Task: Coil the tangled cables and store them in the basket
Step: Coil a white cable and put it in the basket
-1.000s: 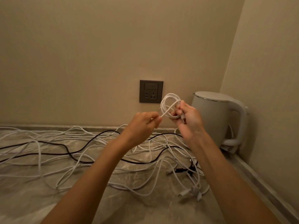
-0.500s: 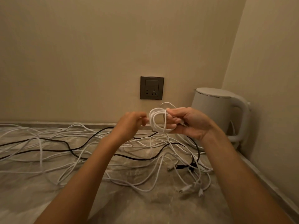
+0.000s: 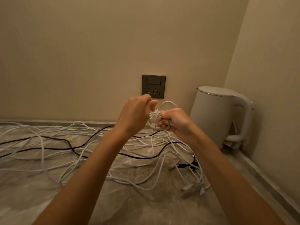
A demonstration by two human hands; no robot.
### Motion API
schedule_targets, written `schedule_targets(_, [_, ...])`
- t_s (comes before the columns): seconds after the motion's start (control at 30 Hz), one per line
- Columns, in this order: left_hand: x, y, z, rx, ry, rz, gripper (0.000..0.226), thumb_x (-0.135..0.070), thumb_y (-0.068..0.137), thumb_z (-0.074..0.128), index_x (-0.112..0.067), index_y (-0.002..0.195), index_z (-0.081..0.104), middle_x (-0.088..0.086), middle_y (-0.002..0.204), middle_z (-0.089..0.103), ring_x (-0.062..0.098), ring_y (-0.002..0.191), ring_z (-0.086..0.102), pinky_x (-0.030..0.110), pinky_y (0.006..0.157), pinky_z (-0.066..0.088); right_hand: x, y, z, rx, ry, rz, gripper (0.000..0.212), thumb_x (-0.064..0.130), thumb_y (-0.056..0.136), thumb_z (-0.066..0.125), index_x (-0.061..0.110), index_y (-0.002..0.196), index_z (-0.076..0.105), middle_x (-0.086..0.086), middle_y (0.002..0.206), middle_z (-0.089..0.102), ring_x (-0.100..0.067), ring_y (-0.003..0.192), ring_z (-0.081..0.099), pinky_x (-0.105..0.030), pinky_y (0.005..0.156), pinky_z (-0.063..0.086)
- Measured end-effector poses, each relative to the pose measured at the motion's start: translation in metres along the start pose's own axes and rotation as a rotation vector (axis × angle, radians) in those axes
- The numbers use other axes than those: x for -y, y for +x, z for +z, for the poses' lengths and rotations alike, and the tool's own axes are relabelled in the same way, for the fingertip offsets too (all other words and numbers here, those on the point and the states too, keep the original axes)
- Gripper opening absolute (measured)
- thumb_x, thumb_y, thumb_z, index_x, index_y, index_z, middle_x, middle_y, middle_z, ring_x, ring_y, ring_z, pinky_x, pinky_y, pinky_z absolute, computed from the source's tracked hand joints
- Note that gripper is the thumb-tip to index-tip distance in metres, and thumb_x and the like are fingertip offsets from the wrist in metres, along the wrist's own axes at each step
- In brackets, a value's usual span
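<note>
While your right hand (image 3: 176, 121) clenches the coil (image 3: 153, 118), your left hand (image 3: 136, 113) pinches its strand; curled fingers (image 3: 164, 123) hide the coil's middle.

One kettle (image 3: 215, 117), one wall socket (image 3: 153, 86), white cables (image 3: 153, 116) beyond counting

Cable tangle (image 3: 53, 140) over most of the countertop (image 3: 154, 211), kettle (image 3: 214, 119) in the right corner, free air above.

No text, label or number can be read on anything here.
</note>
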State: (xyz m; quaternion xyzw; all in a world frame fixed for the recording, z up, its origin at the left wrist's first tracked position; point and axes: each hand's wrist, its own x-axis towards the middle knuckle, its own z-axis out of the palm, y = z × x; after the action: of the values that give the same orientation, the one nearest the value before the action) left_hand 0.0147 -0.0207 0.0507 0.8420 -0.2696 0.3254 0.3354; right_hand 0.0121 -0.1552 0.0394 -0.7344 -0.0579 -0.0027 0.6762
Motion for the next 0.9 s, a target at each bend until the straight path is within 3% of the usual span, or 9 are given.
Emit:
schedule_targets(0.13, [-0.008, -0.002, 0.004, 0.132, -0.016, 0.055, 0.026, -0.016, 0.097, 0.044, -0.008, 0.079, 0.062, -0.012, 0.058, 0.043, 0.002, 0.051, 0.038, 0.012, 0.049, 0.032, 0.001, 0.004, -0.006, -0.153, 0.273, -0.033, 0.035, 0.007, 0.1, 0.037, 0.004, 0.069, 0.054, 0.004, 0.044, 0.042, -0.008, 0.048, 0.039, -0.017, 0.049, 0.037])
schedule_targets(0.23, [-0.008, -0.002, 0.008, 0.232, -0.052, 0.019, 0.03, -0.018, 0.097, 0.043, -0.014, 0.07, 0.056, -0.009, 0.055, 0.043, 0.005, 0.051, 0.037, 0.02, 0.051, 0.029, 0.005, 0.005, -0.012, -0.195, 0.519, -0.062, 0.034, 0.008, 0.1, 0.036, 0.004, 0.071, 0.053, 0.004, 0.042, 0.042, -0.008, 0.047, 0.037, -0.02, 0.053, 0.038])
schedule_targets(0.5, [0.0, -0.004, 0.013, 0.388, -0.13, -0.089, 0.034, -0.02, 0.097, 0.042, -0.023, 0.063, 0.047, -0.005, 0.056, 0.043, 0.006, 0.048, 0.035, 0.021, 0.048, 0.029, 0.012, 0.002, -0.023, -0.067, 0.89, -0.021, 0.032, 0.012, 0.1, 0.036, 0.006, 0.071, 0.05, 0.001, 0.042, 0.038, -0.009, 0.04, 0.038, -0.026, 0.067, 0.042])
schedule_targets(0.67, [0.002, -0.003, 0.009, 0.371, -0.184, -0.103, 0.034, -0.019, 0.097, 0.043, -0.022, 0.064, 0.047, -0.007, 0.055, 0.041, 0.001, 0.043, 0.037, 0.012, 0.044, 0.027, 0.016, -0.002, -0.024, 0.03, 0.823, -0.045, 0.034, 0.013, 0.099, 0.038, 0.006, 0.067, 0.05, 0.002, 0.041, 0.036, -0.009, 0.041, 0.037, -0.027, 0.067, 0.045])
schedule_targets(0.8, [0.011, -0.005, 0.009, 0.383, -0.144, -0.154, 0.026, -0.019, 0.097, 0.042, -0.016, 0.073, 0.053, -0.005, 0.059, 0.044, 0.006, 0.05, 0.036, 0.02, 0.049, 0.031, 0.017, -0.006, -0.031, 0.083, 0.747, -0.056, 0.03, 0.013, 0.096, 0.04, 0.006, 0.069, 0.051, 0.002, 0.042, 0.034, -0.009, 0.043, 0.036, -0.028, 0.064, 0.049])
schedule_targets(0.9, [0.022, -0.007, 0.011, 0.402, -0.108, -0.238, 0.028, -0.019, 0.097, 0.043, -0.018, 0.071, 0.052, -0.003, 0.062, 0.046, 0.01, 0.053, 0.038, 0.025, 0.053, 0.034, 0.018, -0.011, -0.036, 0.224, 0.552, -0.009, 0.013, 0.015, 0.084, 0.047, 0.003, 0.077, 0.05, 0.003, 0.042, 0.034, -0.008, 0.042, 0.036, -0.022, 0.064, 0.047])
